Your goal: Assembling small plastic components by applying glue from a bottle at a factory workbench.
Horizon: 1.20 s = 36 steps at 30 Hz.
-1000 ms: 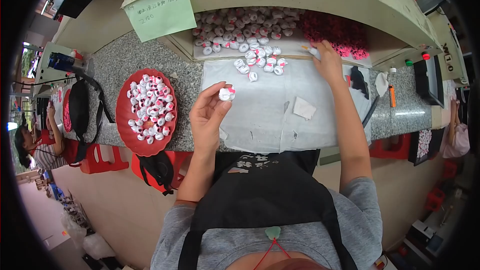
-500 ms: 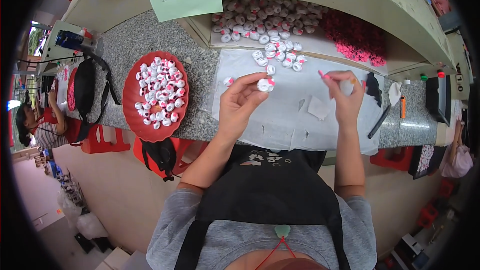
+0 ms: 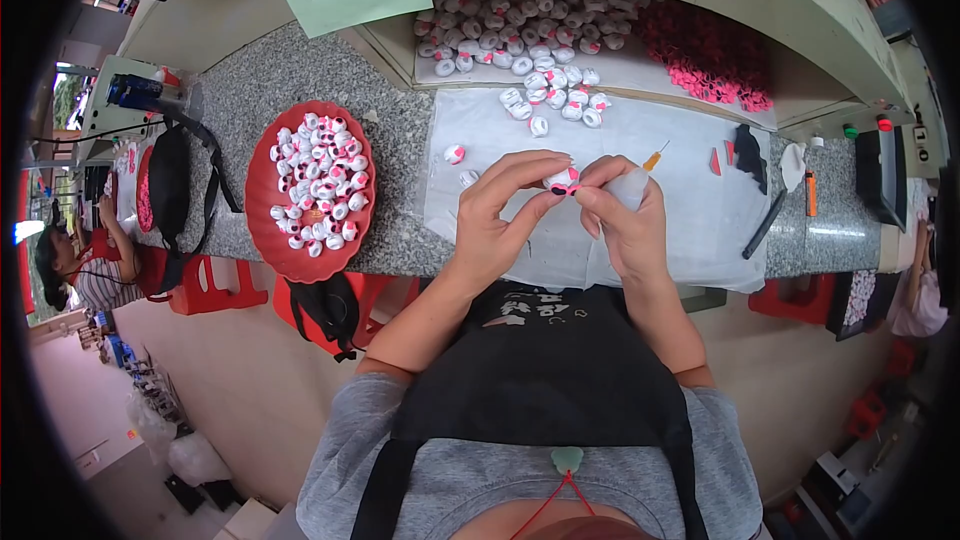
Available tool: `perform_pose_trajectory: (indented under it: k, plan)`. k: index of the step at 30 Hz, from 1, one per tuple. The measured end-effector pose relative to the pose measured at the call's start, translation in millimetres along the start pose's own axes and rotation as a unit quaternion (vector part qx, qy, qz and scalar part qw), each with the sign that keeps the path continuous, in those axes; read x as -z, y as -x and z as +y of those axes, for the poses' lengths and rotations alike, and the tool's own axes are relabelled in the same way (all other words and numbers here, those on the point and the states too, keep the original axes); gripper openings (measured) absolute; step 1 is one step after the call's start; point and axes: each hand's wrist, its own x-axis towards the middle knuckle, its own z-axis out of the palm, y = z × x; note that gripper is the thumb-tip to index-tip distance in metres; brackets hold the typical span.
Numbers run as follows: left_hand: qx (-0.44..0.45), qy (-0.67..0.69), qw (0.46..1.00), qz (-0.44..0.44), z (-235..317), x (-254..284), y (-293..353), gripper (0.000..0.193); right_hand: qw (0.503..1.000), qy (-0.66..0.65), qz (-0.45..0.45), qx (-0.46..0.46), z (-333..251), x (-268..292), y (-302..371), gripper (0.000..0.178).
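Note:
Above the white sheet, my left hand pinches a small rounded white piece with pink on it. My right hand presses a tiny pink-and-black part against its lower side with thumb and finger. Tucked in that same hand is a translucent squeeze bottle with an orange needle tip pointing up and away. Two similar white pieces lie left of my hands, one of them a pink-marked piece. Beyond my fingers sits a loose cluster of white pieces.
A red scalloped tray of white pieces stands at left. White pieces and pink parts fill the shelf behind. At right lie a black cloth, a black stick and an orange tool. Another person sits far left.
My right hand has come left and down to meet the left one, bringing the pink-and-black part onto the white piece. My left hand has shifted slightly right. The needle tip now shows.

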Motion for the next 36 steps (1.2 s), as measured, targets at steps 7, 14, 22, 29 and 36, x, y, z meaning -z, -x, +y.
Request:
perform_pose_trajectory:
  k: [7, 14, 22, 29, 36]
  plan:
    - [0.076, 0.201, 0.977, 0.015, 0.4, -1.5, 4.3, 0.028, 0.983, 0.144, 0.018, 0.112, 6.3, -0.5, 2.6, 0.015]
    - [0.091, 0.273, 0.958, -0.002, 0.9, 0.0, 6.8, 0.025, 0.988, 0.127, -0.065, 0.064, -4.4, -2.9, 6.9, 0.029]
    - [0.065, 0.269, 0.96, -0.048, 0.5, -1.8, 8.5, 0.021, 0.988, 0.103, -0.097, 0.064, 2.2, 6.4, 6.0, 0.028]
    - [0.007, 0.243, 0.969, -0.032, -4.4, -4.0, 12.1, 0.018, 0.99, 0.077, -0.096, 0.063, 4.5, 3.6, 8.4, 0.026]
    - [0.063, 0.269, 0.96, -0.032, 1.2, -4.1, 12.5, 0.02, 0.992, 0.09, -0.073, 0.052, 2.7, 3.5, 9.9, 0.024]
